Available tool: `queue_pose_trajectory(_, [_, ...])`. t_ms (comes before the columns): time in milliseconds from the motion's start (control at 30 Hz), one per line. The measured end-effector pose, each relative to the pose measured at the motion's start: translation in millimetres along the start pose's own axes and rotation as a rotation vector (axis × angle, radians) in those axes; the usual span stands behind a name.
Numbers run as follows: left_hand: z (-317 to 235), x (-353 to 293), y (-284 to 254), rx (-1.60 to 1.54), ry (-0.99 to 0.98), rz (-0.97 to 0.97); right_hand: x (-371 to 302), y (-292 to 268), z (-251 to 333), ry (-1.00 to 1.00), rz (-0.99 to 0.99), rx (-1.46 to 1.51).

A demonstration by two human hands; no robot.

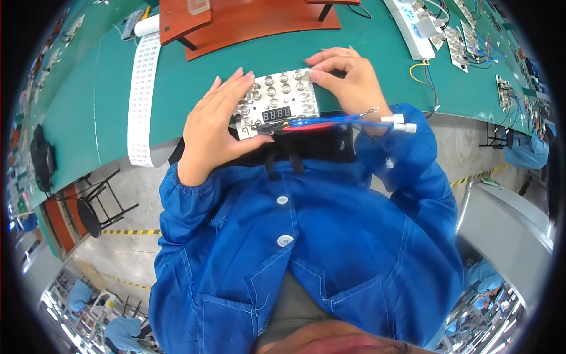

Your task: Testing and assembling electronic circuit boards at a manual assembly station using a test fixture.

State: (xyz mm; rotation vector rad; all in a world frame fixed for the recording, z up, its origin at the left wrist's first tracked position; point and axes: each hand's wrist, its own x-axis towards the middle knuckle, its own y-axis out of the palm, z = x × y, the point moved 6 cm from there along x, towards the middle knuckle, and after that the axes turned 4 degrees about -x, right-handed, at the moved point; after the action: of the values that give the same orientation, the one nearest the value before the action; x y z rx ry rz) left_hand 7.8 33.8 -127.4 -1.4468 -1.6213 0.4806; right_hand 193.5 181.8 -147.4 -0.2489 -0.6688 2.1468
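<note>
A white circuit board (271, 102) with round metal-topped parts and a dark four-digit display (276, 114) lies in front of me at the near edge of the green table. My left hand (213, 127) grips its left side, thumb along the near edge and fingers at the far left corner. At the far right corner, my right hand (349, 81) holds the board between its thumb and bent fingers; the fingertips are partly hidden. From the board's near edge a bundle of blue, red and black wires (330, 121) runs right, ending in white plug connectors (401, 123) over my right sleeve.
A reddish-brown stand (253, 29) occupies the far side of the green table (112, 88). To the left, a long white label strip (141, 106) hangs over the edge. At the right are a white power strip (408, 29) and several wired boards (457, 47). A black stool (89, 217) stands lower left.
</note>
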Motion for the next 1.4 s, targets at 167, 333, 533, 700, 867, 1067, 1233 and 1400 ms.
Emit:
queue_pose_trajectory(167, [1.2, 1.8, 0.9, 0.0, 0.005, 0.021, 0.1, 6.1, 2.0, -0.05, -0.03, -0.143])
queue_pose_trajectory(333, [1.6, 2.3, 2.3, -0.01, 0.001, 0.033, -2.2, 6.6, 2.1, -0.115, -0.05, -0.209])
queue_pose_trajectory(533, [2.7, 2.4, 1.9, -0.013, 0.007, 0.031, -1.8, 7.6, 2.8, -0.121, -0.08, -0.211])
queue_pose_trajectory(700, [1.6, 1.4, 1.2, -0.004, 0.008, 0.026, -6.1, 8.2, 5.1, -0.161, -0.125, -0.239])
queue_pose_trajectory(867, [-0.4, 0.2, 1.8, -0.013, 0.003, 0.029, -14.9, 10.4, 13.0, -0.163, -0.212, -0.316])
queue_pose_trajectory(1067, [1.8, 2.8, 1.2, -0.025, -0.02, 0.043, -30.5, -1.2, 9.5, -0.302, -0.14, -0.253])
queue_pose_trajectory(1233, [-0.7, 10.0, -2.0, -0.038, 0.023, 0.042, -34.9, 11.8, 28.8, -0.365, -0.12, -0.604])
queue_pose_trajectory(1400, [-0.6, -0.8, -2.0, -0.04, -0.011, -0.004, -26.4, 0.3, 23.6, -0.432, -0.085, -0.381])
